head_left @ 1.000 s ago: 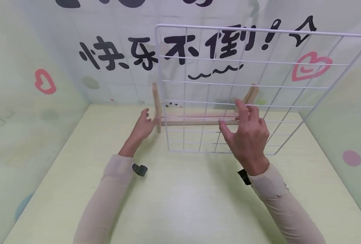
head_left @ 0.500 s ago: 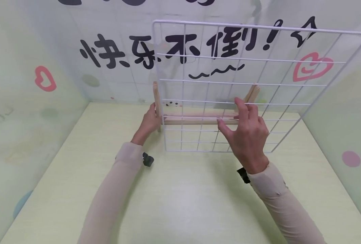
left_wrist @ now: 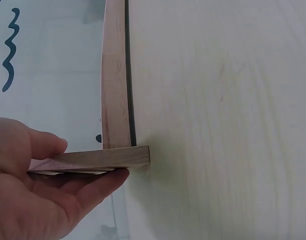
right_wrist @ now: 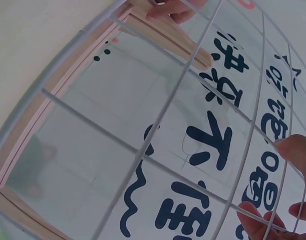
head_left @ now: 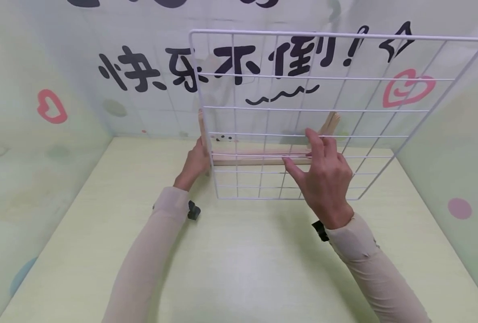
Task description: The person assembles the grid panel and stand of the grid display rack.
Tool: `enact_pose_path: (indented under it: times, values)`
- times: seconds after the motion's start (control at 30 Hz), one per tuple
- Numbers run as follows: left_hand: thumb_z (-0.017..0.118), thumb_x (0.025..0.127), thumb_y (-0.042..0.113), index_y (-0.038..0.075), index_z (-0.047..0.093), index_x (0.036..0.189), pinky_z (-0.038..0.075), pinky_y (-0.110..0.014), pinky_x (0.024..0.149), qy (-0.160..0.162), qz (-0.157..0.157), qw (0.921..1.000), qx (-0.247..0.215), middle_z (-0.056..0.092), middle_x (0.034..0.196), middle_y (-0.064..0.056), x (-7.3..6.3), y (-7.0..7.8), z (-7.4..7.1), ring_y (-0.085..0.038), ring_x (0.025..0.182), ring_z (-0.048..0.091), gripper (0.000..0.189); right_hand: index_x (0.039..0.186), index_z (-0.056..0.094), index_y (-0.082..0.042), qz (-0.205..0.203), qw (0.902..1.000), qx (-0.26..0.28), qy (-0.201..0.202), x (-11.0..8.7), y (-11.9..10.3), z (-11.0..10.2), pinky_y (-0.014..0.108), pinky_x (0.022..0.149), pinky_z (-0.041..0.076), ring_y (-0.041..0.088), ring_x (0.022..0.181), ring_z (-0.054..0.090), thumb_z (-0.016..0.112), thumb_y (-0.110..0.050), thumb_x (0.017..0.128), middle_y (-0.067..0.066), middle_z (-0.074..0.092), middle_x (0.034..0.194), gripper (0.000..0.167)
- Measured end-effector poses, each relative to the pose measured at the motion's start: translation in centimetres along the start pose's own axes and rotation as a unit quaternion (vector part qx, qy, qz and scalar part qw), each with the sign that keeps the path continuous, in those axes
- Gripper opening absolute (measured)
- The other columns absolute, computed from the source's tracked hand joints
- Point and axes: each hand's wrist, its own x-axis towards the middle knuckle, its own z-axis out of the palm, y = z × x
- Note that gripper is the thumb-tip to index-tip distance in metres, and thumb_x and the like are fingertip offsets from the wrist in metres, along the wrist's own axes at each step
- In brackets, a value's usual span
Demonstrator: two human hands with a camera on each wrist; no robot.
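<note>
Wire grid: we find it in front of the wooden frame, steeply slanted, top rim towards the head camera.
Grid's axes: top rim runs left to right, roughly along the crossbar; which side is truly longer we cannot tell, the slant skews it.
Grid to frame: left rim crosses in front of the left upright; we judge this overlap the relation that counts. Whether they touch, we cannot settle.
Right upright: seen past the wires, just beyond the right hand, well inside the grid's right rim.
Right hand: at the grid's lower half, fingers grasping its wires; we see the grid spread up and to both sides of them.
Left hand: nearer hand to the left rim; fingers grasping the left upright, thumb on one face, fingertips on the other.
Bench: pale, under all; we place the frame near its back edge. Grid's bottom rim resting or raised: cannot tell.
Printed backdrop: behind the frame.
</note>
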Motion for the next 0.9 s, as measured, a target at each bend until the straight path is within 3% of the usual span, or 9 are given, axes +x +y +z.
enact_pose_path:
  times: [0.13, 0.33, 0.57, 0.63, 0.8, 0.9]
  values:
    - [0.047, 0.103, 0.019, 0.012, 0.013, 0.160, 0.051, -0.056, 0.094, -0.002, 0.017, 0.9998, 0.008, 0.045, 0.146, -0.029, 0.1, 0.1, -0.1, -0.047, 0.117, 0.058, 0.067, 0.126, 0.058, -0.002, -0.001, 1.0000, -0.004, 0.002, 0.2, 0.0, -0.1, 0.039, 0.040, 0.038, 0.032, 0.053, 0.052, 0.085, -0.032, 0.076, 0.022, 0.060, 0.094, 0.064]
    - [0.042, 0.104, 0.016, 0.011, 0.010, 0.160, 0.054, -0.053, 0.091, -0.006, -0.004, 0.9999, 0.015, 0.046, 0.144, -0.031, 0.0, 0.1, -0.1, -0.046, 0.117, 0.059, 0.065, 0.125, 0.058, -0.002, 0.002, 1.0000, 0.002, 0.007, 0.4, 0.1, -0.2, 0.039, 0.040, 0.039, 0.031, 0.053, 0.053, 0.086, -0.030, 0.075, 0.022, 0.060, 0.093, 0.065]
    - [0.035, 0.107, 0.037, 0.018, 0.004, 0.161, 0.056, -0.052, 0.085, -0.003, 0.003, 0.9999, 0.012, 0.044, 0.147, -0.030, -0.3, -0.2, 0.1, -0.045, 0.106, 0.064, 0.066, 0.125, 0.058, -0.001, -0.004, 0.9999, 0.003, 0.015, 1.0, 0.1, -0.3, 0.038, 0.039, 0.036, 0.030, 0.051, 0.049, 0.084, -0.031, 0.077, 0.023, 0.060, 0.094, 0.062]
    - [0.037, 0.106, 0.035, 0.020, 0.005, 0.161, 0.056, -0.052, 0.085, -0.004, 0.002, 0.9999, 0.012, 0.044, 0.146, -0.029, -0.5, -0.3, 0.1, -0.045, 0.106, 0.064, 0.066, 0.125, 0.058, -0.001, -0.006, 0.9998, 0.003, 0.018, 1.2, 0.1, -0.4, 0.038, 0.039, 0.035, 0.030, 0.050, 0.047, 0.084, -0.031, 0.078, 0.022, 0.060, 0.094, 0.061]
    - [0.040, 0.104, 0.012, 0.027, 0.010, 0.161, 0.055, -0.053, 0.084, 0.000, 0.010, 0.9999, 0.014, 0.047, 0.144, -0.029, -1.0, -0.2, 0.1, -0.044, 0.102, 0.064, 0.066, 0.125, 0.058, -0.001, -0.013, 0.9995, 0.003, 0.028, 1.9, 0.1, -0.4, 0.036, 0.040, 0.032, 0.030, 0.049, 0.045, 0.084, -0.032, 0.078, 0.022, 0.061, 0.094, 0.062]
    - [0.040, 0.102, 0.007, 0.025, 0.011, 0.161, 0.055, -0.053, 0.083, 0.000, 0.015, 0.9997, 0.021, 0.048, 0.143, -0.029, -1.3, -0.1, 0.2, -0.044, 0.101, 0.064, 0.068, 0.125, 0.058, -0.001, -0.014, 0.9992, 0.003, 0.036, 2.2, 0.1, -0.4, 0.035, 0.040, 0.031, 0.030, 0.049, 0.046, 0.084, -0.032, 0.078, 0.022, 0.061, 0.093, 0.062]
